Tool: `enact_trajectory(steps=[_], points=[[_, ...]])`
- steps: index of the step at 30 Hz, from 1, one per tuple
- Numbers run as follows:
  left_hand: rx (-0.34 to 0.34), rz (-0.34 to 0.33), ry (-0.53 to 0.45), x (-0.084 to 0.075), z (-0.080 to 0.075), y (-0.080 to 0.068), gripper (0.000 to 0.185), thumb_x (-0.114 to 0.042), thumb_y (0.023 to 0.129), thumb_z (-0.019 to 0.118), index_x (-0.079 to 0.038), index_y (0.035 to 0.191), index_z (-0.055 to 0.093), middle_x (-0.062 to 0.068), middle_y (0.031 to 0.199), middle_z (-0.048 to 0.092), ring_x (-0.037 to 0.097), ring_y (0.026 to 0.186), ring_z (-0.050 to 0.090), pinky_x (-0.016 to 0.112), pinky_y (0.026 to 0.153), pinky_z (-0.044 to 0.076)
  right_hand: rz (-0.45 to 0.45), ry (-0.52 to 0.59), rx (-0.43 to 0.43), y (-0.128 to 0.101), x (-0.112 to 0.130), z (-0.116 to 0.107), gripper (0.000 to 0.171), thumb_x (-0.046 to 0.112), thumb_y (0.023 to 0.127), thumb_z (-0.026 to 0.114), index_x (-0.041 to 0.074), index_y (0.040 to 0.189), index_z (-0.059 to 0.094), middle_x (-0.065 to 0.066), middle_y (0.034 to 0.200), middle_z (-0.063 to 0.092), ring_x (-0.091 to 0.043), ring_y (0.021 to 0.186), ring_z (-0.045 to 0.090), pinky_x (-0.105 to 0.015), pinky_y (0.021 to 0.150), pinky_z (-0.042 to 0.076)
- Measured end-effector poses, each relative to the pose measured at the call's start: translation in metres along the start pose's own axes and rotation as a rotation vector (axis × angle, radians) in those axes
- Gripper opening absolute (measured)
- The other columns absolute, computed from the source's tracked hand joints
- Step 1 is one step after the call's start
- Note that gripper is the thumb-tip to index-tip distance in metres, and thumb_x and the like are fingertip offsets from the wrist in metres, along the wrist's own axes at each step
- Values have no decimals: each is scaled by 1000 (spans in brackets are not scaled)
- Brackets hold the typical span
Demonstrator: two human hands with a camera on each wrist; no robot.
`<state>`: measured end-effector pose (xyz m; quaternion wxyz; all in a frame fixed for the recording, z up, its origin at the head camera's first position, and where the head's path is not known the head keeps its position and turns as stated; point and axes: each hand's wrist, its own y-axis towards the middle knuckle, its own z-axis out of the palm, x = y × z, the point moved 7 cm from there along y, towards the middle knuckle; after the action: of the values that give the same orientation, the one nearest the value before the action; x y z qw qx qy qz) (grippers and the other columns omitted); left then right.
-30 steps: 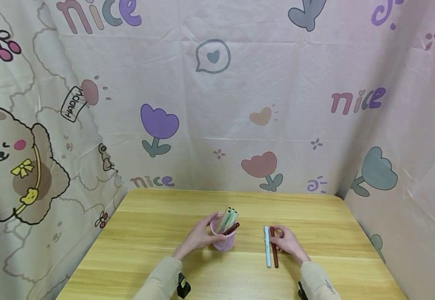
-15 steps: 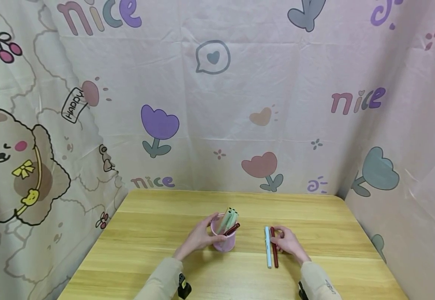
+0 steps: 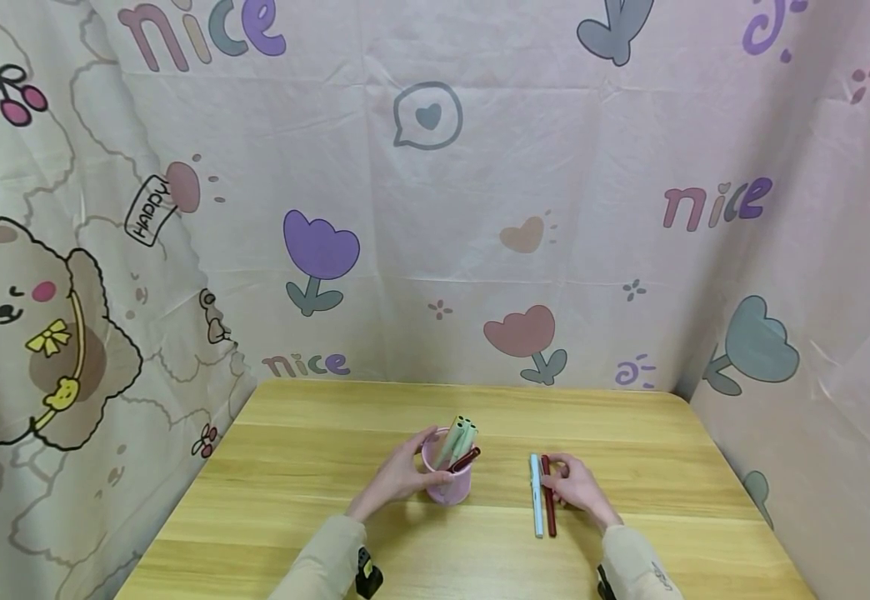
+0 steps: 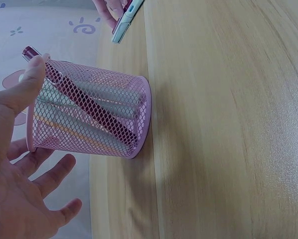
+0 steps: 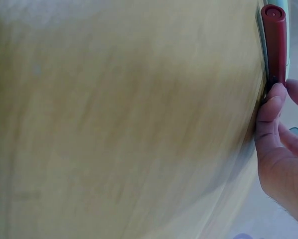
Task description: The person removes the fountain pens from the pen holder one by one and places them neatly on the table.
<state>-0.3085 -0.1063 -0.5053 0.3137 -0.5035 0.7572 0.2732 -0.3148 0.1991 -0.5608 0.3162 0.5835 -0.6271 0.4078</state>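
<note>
A pink mesh pen cup (image 3: 447, 479) stands mid-table with several pale green pens (image 3: 462, 433) and one dark red pen (image 3: 467, 457) in it. My left hand (image 3: 411, 468) holds the cup, thumb on the rim and fingers round its side. In the left wrist view the thumb (image 4: 27, 82) lies on the cup (image 4: 94, 117) and the other fingers (image 4: 49, 179) spread loosely below it. To the right, a white and blue pen (image 3: 536, 496) and a dark red pen (image 3: 549, 497) lie side by side. My right hand (image 3: 559, 480) pinches the red pen (image 5: 273, 42) on the table.
The wooden table (image 3: 315, 450) is walled by a pink cartoon-print cloth (image 3: 420, 208) at the back and on both sides. Its right edge (image 3: 735, 483) is close to the right hand. Beige sleeves cover both forearms.
</note>
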Motion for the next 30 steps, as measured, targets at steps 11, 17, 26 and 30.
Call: enact_trajectory(steps=[11, 17, 26, 30], points=[[-5, -11, -1, 1, 0, 0, 94, -38, 81, 84, -2, 154, 36, 22, 150, 52, 46, 135, 51, 67, 110, 42, -12, 7, -10, 1, -2, 0, 47, 3, 91, 67, -11, 133, 51, -7, 77, 54, -16, 60, 56, -23, 48, 48], [-8, 1, -9, 0, 0, 0, 94, -37, 81, 84, 0, 154, 36, 22, 149, 53, 46, 135, 51, 67, 111, 41, -7, 14, -10, 1, -3, 0, 47, 4, 91, 67, -10, 133, 52, -8, 79, 56, -16, 60, 56, -23, 48, 48], [-6, 0, -14, 1, 0, 0, 95, -37, 81, 84, 0, 154, 36, 21, 149, 53, 46, 136, 50, 68, 111, 41, -12, 6, -18, 0, -4, -1, 53, 6, 92, 69, -12, 137, 48, -10, 82, 58, -16, 61, 57, -24, 49, 50], [-6, 2, -12, 0, 0, 0, 95, -38, 81, 84, -1, 154, 36, 21, 149, 53, 46, 136, 50, 68, 111, 41, -29, 10, -30, 0, -3, -3, 53, 5, 91, 68, -14, 136, 47, -10, 81, 59, -16, 61, 58, -24, 48, 50]])
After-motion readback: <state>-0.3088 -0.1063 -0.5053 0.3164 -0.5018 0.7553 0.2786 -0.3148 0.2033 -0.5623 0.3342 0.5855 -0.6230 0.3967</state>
